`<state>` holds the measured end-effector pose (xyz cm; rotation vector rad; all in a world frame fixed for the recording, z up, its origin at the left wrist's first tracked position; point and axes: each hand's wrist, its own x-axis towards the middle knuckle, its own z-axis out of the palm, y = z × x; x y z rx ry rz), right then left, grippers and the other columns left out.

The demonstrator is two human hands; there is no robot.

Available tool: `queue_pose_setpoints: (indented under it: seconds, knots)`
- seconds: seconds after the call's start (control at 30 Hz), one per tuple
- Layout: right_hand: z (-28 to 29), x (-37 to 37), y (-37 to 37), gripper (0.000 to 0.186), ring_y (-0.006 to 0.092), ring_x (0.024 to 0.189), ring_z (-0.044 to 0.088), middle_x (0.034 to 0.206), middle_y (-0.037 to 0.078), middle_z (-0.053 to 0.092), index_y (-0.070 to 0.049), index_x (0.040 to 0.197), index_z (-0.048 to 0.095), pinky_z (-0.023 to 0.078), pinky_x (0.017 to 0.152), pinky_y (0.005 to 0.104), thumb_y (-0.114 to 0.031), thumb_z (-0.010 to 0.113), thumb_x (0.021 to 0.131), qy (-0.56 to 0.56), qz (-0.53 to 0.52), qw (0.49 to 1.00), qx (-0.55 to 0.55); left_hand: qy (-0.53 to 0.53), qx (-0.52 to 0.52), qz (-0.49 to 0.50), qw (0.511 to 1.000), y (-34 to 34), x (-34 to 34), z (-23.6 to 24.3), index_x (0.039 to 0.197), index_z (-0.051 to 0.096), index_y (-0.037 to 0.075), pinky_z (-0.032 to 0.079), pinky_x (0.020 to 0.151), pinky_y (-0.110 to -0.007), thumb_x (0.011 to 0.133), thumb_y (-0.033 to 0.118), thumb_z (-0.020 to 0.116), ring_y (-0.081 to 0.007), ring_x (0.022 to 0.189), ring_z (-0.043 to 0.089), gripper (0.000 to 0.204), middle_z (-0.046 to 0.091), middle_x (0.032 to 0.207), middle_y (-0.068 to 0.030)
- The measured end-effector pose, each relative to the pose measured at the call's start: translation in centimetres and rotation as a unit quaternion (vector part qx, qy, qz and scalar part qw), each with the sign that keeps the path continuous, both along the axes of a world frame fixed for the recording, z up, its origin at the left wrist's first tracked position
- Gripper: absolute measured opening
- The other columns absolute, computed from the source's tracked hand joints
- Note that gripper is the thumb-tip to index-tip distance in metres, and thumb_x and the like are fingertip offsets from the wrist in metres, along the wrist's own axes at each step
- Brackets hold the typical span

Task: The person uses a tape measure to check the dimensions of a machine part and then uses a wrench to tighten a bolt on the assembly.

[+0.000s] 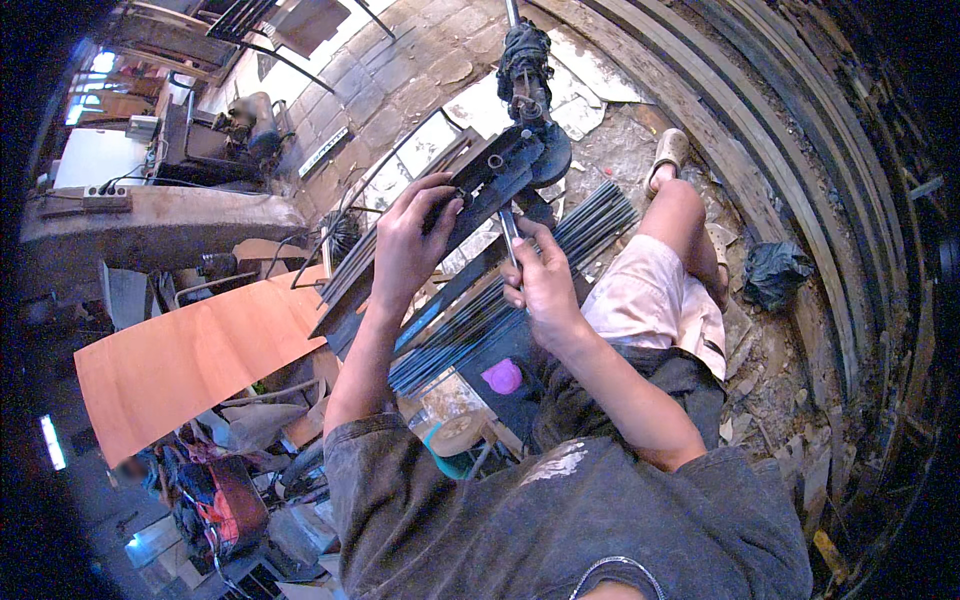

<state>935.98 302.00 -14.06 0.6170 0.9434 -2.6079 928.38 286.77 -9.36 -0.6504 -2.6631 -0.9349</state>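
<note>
Nearest the camera: the wearer's dark shirt [620, 520], just below both hands. Left hand [412, 222]: fingers curled over the edge of a dark metal assembly [515, 172], which lies ahead of and between the hands; whether they clamp it or merely steady it, cannot tell. Right hand [545, 282]: clenched around a slim silver tool [511, 238], its far end at the assembly's near side; exact contact unresolved. Judgement: best to brace the assembly with the left, keep the tool seated straight, press evenly, and keep the fingertips out of the gap by the pivot. Surface and room: an orange-brown sheet [205, 350] lies left of and below the left hand; paved floor [440, 45] stretches beyond it; a bundle of dark rods [598, 220] passes beneath both hands; a purple object [502, 376] sits below the right hand; a black bag [775, 275] and long strips [770, 110] lie to its right.
</note>
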Motion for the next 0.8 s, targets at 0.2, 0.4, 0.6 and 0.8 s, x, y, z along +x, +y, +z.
queue_pose_setpoints:
  seconds: [0.2, 0.4, 0.6, 0.8]
  knots:
    - [-0.9, -0.3, 1.2, 0.027, 0.0043, 0.054, 0.038, 0.067, -0.003, 0.039, -0.01, 0.124, 0.044, 0.032, 0.041, 0.0192, -0.019, 0.048, 0.099, 0.041, 0.077, 0.991, 0.1, -0.004, 0.016, 0.003, 1.0, 0.1, -0.2, -0.1, 0.093, 0.064, 0.001, 0.053, 0.078, -0.036, 0.082, 0.01, 0.069, -0.029, 0.09, 0.067, 0.015, 0.066, 0.104, -0.0128]
    - [-0.6, -0.3, 1.2, 0.033, 0.0045, 0.053, 0.039, 0.064, -0.003, 0.041, -0.011, 0.13, 0.042, 0.033, 0.043, 0.0213, -0.019, 0.048, 0.099, 0.01, 0.1, 0.992, 0.081, -0.009, 0.007, 0.003, 1.0, -0.1, -0.1, -0.1, 0.099, 0.064, 0.003, 0.053, 0.08, -0.037, 0.081, 0.009, 0.069, -0.0296, 0.093, 0.066, 0.019, 0.066, 0.106, -0.0126]
    - [-1.2, 0.3, 3.5, 0.035, 0.0047, 0.053, 0.036, 0.063, -0.004, 0.038, -0.011, 0.133, 0.04, 0.032, 0.044, 0.021, -0.02, 0.047, 0.099, 0.034, 0.111, 0.984, 0.132, -0.025, -0.066, -0.06, 0.996, 0.1, -0.1, 1.6, 0.113, 0.061, 0.007, 0.052, 0.084, -0.038, 0.084, 0.006, 0.063, -0.0319, 0.101, 0.063, 0.029, 0.059, 0.118, -0.0156]
    - [-0.7, -0.2, 3.0, 0.036, 0.0056, 0.053, 0.037, 0.064, -0.004, 0.039, -0.008, 0.132, 0.039, 0.033, 0.043, 0.0213, -0.019, 0.047, 0.099, 0.013, 0.069, 0.993, 0.095, -0.144, -0.209, -0.148, 0.956, -0.9, -2.6, 4.0, 0.11, 0.06, 0.006, 0.051, 0.082, -0.041, 0.085, 0.01, 0.057, -0.0344, 0.099, 0.061, 0.025, 0.058, 0.111, -0.0173]
